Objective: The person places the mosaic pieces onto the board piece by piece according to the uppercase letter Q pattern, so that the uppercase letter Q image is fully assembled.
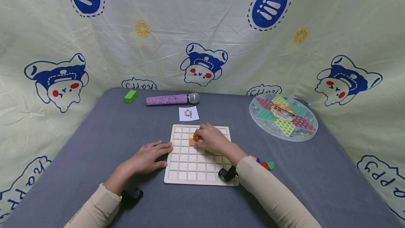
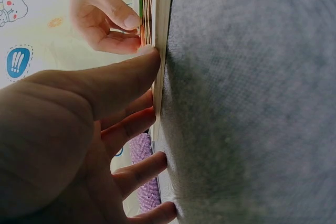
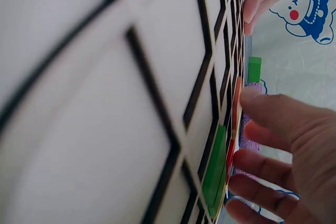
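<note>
A pale wooden grid board (image 1: 183,175) lies on the grey table. My left hand (image 1: 148,157) rests at its left edge, fingers spread, with the thumb touching the rim in the left wrist view. Over the upper middle of the board, my right hand (image 1: 215,140) touches an orange tile (image 1: 192,142) lying in the grid. Beside that tile are a yellow tile (image 1: 191,136) and a red tile (image 1: 199,137), both partly hidden by the right fingers. A green tile (image 3: 214,174) sits in the grid under the right hand.
Behind the board lies a small pattern card (image 1: 188,114), then a purple glittery microphone (image 1: 167,100). A green block (image 1: 130,96) is at the far left. A round clear game case (image 1: 283,117) stands at right. Loose coloured tiles (image 1: 265,165) lie beside the right forearm.
</note>
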Motion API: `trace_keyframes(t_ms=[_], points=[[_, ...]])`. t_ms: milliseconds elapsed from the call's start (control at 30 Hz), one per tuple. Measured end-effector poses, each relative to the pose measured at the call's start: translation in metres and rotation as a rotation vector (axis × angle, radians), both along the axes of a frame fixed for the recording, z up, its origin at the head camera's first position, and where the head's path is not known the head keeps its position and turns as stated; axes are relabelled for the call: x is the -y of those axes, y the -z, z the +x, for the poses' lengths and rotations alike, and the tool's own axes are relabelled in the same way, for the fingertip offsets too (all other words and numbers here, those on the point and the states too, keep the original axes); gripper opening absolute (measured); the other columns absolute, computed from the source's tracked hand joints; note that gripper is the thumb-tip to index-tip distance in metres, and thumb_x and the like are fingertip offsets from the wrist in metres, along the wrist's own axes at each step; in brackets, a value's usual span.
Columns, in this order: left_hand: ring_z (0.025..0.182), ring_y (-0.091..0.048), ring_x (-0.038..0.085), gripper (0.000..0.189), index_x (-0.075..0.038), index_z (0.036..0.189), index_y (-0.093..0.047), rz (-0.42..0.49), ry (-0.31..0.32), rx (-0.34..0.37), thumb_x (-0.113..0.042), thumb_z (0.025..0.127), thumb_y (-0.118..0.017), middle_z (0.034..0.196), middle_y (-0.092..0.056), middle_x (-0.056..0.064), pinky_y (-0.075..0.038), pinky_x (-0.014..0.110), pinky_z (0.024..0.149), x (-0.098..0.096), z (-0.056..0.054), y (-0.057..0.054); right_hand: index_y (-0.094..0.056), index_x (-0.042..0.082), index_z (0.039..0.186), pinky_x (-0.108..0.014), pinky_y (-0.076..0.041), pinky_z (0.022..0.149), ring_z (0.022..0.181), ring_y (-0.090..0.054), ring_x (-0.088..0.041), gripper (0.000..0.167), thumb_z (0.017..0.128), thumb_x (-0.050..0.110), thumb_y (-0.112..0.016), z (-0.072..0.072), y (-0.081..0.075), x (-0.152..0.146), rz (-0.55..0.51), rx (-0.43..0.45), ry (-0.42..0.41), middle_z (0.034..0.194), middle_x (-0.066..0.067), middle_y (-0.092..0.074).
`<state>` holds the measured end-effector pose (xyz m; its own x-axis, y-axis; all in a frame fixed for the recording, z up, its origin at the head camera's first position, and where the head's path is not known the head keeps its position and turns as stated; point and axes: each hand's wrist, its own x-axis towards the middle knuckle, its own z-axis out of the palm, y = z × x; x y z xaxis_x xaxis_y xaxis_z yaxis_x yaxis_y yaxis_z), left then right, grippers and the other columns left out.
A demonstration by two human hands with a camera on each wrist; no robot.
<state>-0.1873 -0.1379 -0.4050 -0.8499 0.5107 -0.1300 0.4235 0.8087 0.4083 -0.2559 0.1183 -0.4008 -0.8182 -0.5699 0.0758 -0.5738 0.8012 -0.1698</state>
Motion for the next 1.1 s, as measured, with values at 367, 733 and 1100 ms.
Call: trace_keyframes(t_ms=[367, 733, 1100], points=[[0.143, -0.025, 0.036, 0.057, -0.014, 0.144, -0.042, 0.004, 0.005, -0.012, -0.030, 0.092, -0.060, 0.153, -0.035, 0.004, -0.020, 0.068, 0.107, 0.001, 0.000, -0.001, -0.069, 0.014, 0.108, -0.038, -0.045, 0.081, 0.097, -0.052, -0.019, 0.029, 0.084, 0.030, -0.071, 0.023, -0.019, -0.043, -0.076, -0.054, 0.014, 0.105, -0.003, -0.063], [0.143, -0.024, 0.036, 0.056, -0.014, 0.143, -0.043, 0.000, 0.002, -0.006, -0.029, 0.092, -0.060, 0.153, -0.035, 0.003, -0.019, 0.067, 0.107, -0.001, 0.000, 0.000, -0.070, 0.014, 0.103, -0.038, -0.045, 0.076, 0.091, -0.050, -0.017, 0.029, 0.079, 0.029, -0.076, 0.059, -0.007, -0.111, -0.085, -0.146, 0.054, 0.099, -0.002, -0.061], [0.144, -0.024, 0.036, 0.057, -0.014, 0.144, -0.041, -0.002, -0.001, 0.004, -0.030, 0.092, -0.060, 0.154, -0.034, 0.003, -0.019, 0.067, 0.107, 0.000, 0.000, 0.000, -0.068, 0.013, 0.105, -0.037, -0.044, 0.076, 0.092, -0.049, -0.016, 0.033, 0.077, 0.029, -0.077, 0.081, 0.007, -0.158, -0.056, -0.120, 0.129, 0.101, 0.000, -0.060]])
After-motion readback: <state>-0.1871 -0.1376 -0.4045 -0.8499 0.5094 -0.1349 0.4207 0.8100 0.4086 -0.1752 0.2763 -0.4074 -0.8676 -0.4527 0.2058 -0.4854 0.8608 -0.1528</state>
